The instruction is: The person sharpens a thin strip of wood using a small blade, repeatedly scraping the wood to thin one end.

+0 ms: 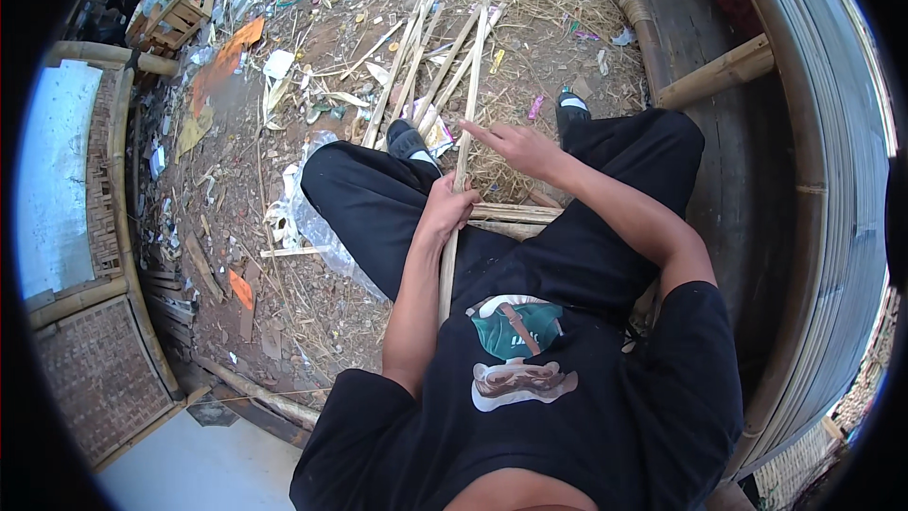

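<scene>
In the head view, you have one long wooden stick (475,76) in your left hand (449,203). Its fingers are closed round the stick, clamped on it over your lap. One end runs back past those fingers, beside your left forearm, toward the shirt (596,435); the other reaches away ahead of them, over the littered ground (303,322).

Your right hand (525,149) is ahead and to the right of the left one. Its index finger is stretched out to the stick's right edge, and the rest look curled. You cannot tell from here whether that fingertip presses on the wood or only comes close, nor whether the curled fingers hold anything.

Beyond both hands, more loose sticks (449,63) lie fanned out on the ground, near your left shoe (407,139). Just right of the left fingers, pale wooden pieces (515,214) lie crosswise between your legs. To their left, beside your knee, is a crumpled clear plastic bag (322,237).

The step in hand looks like steadying this single stick with the left hand while the right attends to a spot a little ahead of it. As a judgement, a move there calls for a firm left hold, since the far end appears unsupported, and for the right fingers to meet the wood squarely at its edge.
</scene>
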Motion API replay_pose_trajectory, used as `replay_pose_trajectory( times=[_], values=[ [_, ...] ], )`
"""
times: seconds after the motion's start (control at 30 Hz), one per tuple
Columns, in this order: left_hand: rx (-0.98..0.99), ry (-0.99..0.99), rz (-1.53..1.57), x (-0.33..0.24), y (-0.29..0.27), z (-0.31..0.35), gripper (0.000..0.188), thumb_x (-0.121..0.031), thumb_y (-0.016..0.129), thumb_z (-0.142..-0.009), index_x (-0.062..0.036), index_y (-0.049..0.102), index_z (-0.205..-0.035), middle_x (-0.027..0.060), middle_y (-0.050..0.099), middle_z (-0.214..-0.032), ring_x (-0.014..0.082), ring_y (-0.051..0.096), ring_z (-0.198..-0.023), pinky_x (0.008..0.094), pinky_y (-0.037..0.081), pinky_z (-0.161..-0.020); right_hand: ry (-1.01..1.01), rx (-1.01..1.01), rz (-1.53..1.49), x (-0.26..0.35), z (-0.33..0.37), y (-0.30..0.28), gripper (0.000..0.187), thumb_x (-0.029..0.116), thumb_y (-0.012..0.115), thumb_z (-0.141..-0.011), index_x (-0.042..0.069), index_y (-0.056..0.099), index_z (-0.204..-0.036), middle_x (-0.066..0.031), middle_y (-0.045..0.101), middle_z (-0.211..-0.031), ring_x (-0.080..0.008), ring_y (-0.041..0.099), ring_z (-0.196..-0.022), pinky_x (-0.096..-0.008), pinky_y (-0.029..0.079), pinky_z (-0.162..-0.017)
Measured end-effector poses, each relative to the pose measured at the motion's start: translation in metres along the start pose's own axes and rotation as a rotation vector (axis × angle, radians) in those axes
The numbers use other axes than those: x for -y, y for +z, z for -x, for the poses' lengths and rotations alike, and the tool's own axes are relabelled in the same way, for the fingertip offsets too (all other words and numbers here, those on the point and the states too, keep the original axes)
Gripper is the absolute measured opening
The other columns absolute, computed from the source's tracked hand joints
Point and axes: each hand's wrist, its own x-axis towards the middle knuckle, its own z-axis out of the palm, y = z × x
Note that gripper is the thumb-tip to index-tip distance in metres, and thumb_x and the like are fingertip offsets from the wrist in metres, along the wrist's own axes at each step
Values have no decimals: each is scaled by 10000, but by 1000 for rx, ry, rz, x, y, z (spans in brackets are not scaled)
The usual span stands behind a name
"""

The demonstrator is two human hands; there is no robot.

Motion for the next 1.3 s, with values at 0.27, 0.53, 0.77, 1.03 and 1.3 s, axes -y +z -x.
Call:
replay_pose_trajectory(
  times=[0.27,0.53,0.77,1.03,1.3],
  values=[
    [6,24,-50,-3,0,-2,289,96,563,-716,-9,483,-972,-25,430,-612,55,376,-379,225,289,-338,-221,43,90,13,7,21,681,118,527,-824,243,328,-1463,-39,492,-755,-178,596,-610,-306,534,-560],
    [46,17,27,0,-8,0,212,68,557,-735,-52,461,-880,-22,433,-565,50,354,-365,214,289,-333,-185,-119,389,-20,-8,40,710,77,569,-787,212,364,-1453,-24,445,-697,-153,537,-565,-291,506,-535],
    [142,35,191,-2,-12,11,244,78,534,-737,-112,389,-783,-29,403,-551,52,324,-344,217,281,-320,231,-154,79,-48,-10,-17,811,-65,504,-762,247,293,-1480,-96,518,-790,-280,600,-638,-379,527,-576],
    [116,25,112,-8,-3,6,249,85,537,-724,-109,404,-806,-25,396,-551,59,311,-339,224,263,-327,-82,52,-51,36,3,9,712,110,537,-829,253,289,-1481,-67,505,-742,-219,611,-634,-343,543,-582],
    [109,50,106,-1,-8,-1,266,93,540,-708,-108,399,-809,-25,405,-569,57,313,-346,218,267,-333,-340,-144,223,-2,-7,32,725,131,552,-798,290,325,-1468,-9,471,-706,-137,559,-547,-264,512,-510]
  ],
)
